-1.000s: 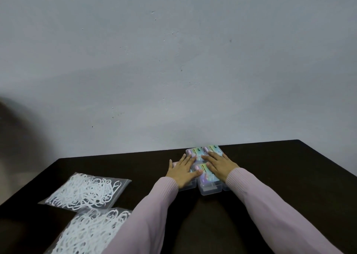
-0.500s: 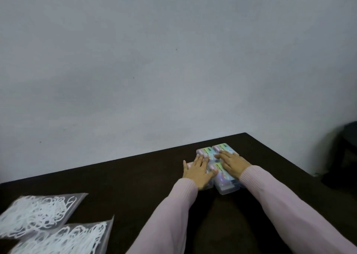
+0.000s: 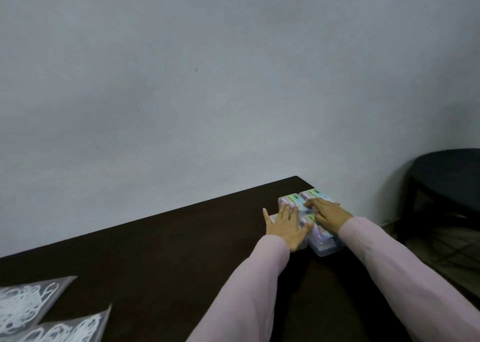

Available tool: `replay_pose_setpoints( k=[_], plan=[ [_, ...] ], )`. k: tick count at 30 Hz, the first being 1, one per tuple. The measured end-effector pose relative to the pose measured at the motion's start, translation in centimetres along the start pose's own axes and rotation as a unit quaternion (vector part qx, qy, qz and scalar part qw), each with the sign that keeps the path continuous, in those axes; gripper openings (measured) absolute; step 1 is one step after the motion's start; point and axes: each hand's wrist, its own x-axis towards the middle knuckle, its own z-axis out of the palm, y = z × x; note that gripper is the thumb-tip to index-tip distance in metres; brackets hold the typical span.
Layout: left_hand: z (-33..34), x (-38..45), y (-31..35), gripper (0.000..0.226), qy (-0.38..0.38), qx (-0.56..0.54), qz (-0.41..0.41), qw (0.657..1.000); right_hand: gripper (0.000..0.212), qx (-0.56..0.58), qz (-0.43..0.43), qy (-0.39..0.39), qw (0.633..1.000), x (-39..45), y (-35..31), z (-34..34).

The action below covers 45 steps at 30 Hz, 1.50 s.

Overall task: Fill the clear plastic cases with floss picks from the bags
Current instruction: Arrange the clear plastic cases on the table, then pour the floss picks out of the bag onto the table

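Several clear plastic cases (image 3: 324, 245) with pastel labels sit packed together near the dark table's far right corner. My left hand (image 3: 285, 224) lies flat on the left cases, fingers spread and straight. My right hand (image 3: 327, 213) rests palm down on the right cases, fingers stretched toward the far ones. Two clear bags of white floss picks lie at the lower left: one bag (image 3: 26, 305) behind, the other bag (image 3: 70, 328) nearer me and cut off by the frame. Both hands are far from the bags.
The dark table (image 3: 168, 258) ends just right of the cases, against a plain grey wall. A black round stool (image 3: 452, 175) stands on the floor beyond the table's right edge.
The view has swung left-to-right, so the cases and hands now sit further right and the bags slide toward the lower left corner. The hands stay flat on the cases.
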Motion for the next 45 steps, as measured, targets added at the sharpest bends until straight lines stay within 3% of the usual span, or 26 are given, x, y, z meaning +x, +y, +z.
replay_pose_setpoints(
  k=[9,18,32,37,40,45],
  plan=[
    [0.6,0.5,0.8,0.065,0.033,-0.082,-0.005,0.996,0.045,0.015,0.018,0.027,0.999,0.5,0.4,0.2],
    [-0.6,-2.1,-3.1,0.05,0.122,-0.169,0.001,0.978,0.036,0.002,-0.04,0.051,0.998,0.1,-2.8,1.1],
    [-2.1,-16.0,-19.2,0.053,0.09,-0.139,-0.161,0.973,0.047,0.004,-0.201,-0.066,0.977,-1.5,-19.3,7.0],
    [-2.7,-22.3,-24.7,0.045,0.104,-0.124,-0.212,0.964,0.034,0.003,-0.245,-0.125,0.962,-3.1,-25.4,10.0],
    [-2.9,-26.0,-27.4,0.037,0.117,-0.122,-0.239,0.956,0.026,-0.009,-0.261,-0.163,0.952,-4.2,-28.6,11.6],
    [-2.5,-31.0,-30.3,0.033,0.12,-0.15,-0.276,0.942,0.038,-0.034,-0.261,-0.232,0.937,-6.1,-33.2,13.5]
  ],
)
